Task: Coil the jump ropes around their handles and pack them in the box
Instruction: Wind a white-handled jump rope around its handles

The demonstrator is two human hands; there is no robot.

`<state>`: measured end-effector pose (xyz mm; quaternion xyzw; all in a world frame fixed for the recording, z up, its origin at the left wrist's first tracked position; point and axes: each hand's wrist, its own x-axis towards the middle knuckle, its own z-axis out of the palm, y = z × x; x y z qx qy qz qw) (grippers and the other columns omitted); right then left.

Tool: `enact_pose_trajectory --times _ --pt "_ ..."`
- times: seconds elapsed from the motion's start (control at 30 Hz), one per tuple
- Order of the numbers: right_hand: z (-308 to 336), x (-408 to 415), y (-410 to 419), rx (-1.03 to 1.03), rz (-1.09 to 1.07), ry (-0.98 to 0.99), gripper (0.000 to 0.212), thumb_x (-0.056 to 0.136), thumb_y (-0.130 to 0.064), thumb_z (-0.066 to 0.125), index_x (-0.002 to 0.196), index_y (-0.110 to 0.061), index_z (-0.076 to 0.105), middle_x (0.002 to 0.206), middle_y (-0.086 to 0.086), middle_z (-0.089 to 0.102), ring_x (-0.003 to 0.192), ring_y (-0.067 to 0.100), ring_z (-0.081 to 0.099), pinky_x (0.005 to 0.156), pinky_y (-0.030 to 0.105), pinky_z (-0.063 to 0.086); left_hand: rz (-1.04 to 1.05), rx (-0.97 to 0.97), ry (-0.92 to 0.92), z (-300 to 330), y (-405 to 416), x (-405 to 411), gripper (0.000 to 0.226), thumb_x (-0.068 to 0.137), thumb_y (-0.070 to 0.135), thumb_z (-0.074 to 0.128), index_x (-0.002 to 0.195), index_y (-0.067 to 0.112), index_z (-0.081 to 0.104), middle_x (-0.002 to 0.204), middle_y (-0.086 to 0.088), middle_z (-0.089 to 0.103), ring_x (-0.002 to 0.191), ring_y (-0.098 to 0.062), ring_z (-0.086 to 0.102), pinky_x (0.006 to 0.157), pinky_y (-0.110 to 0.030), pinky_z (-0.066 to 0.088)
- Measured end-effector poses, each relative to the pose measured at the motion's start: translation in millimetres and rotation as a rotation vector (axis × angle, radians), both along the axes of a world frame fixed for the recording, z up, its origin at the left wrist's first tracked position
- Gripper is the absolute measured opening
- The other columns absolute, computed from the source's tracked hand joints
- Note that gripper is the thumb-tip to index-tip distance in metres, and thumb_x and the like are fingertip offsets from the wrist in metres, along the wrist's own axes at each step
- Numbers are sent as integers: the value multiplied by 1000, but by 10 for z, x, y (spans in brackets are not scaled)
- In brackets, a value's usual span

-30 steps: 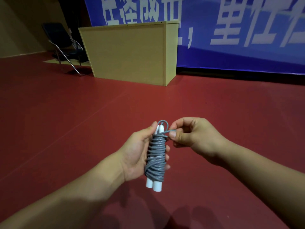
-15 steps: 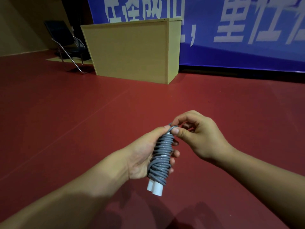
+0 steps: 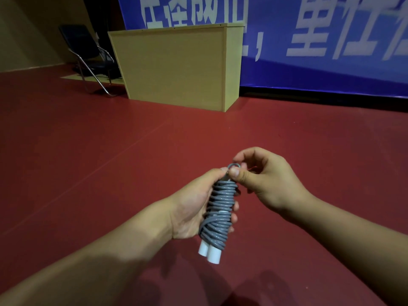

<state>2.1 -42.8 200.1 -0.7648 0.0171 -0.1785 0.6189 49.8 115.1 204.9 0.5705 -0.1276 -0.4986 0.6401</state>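
Observation:
A grey jump rope (image 3: 218,215) is wound tightly round its two white handles (image 3: 209,253), whose ends stick out below the coil. My left hand (image 3: 192,208) grips the bundle upright from the left, thumb at its top. My right hand (image 3: 262,180) pinches the last small grey loop of rope at the top of the bundle between thumb and fingers. No packing box for the ropes is in view.
Red floor (image 3: 110,151) spreads all around below my hands. A tall wooden cabinet (image 3: 176,67) stands at the back, a dark folding chair (image 3: 88,58) to its left. A blue banner (image 3: 309,40) with white characters covers the far wall.
My right hand has drawn the loose rope end in, so the loop at the top has shrunk against the bundle. Both hands have drifted slightly right with the bundle.

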Motion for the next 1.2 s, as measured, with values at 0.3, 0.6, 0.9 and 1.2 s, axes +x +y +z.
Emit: enact_pose_trajectory --times 0.3,0.6,0.9,1.2 --pt "-30 30 14 124 -59 44 35 63 -36 75 77 -9 57 54 2 53 46 14 46 45 27 40 73 -17 -96 -48 -25 17 52 88 61 48 102 12 56 74 -7 59 59 -20 59 62 -35 53" --pt "-22 25 25 -187 -164 -32 12 85 -12 72 78 -16 63 57 -1 64 50 10 58 56 32 51 301 -14 -332 -107 -80 18 34 95 44 53 89 11 57 66 -7 58 50 -19 56 56 -32 50" --pt "5 26 55 -261 -224 -5 12 80 -19 74 76 -22 64 61 -4 64 53 10 56 56 32 47 323 12 -323 -99 -92 12 36 94 47 54 83 12 57 61 -6 58 47 -20 55 54 -30 50" --pt "127 -34 90 271 81 84 11 93 2 56 93 -5 65 71 7 68 57 12 60 57 23 53 380 16 -288 -94 -78 62 41 93 53 52 89 15 67 61 -7 58 48 -20 55 56 -33 52"
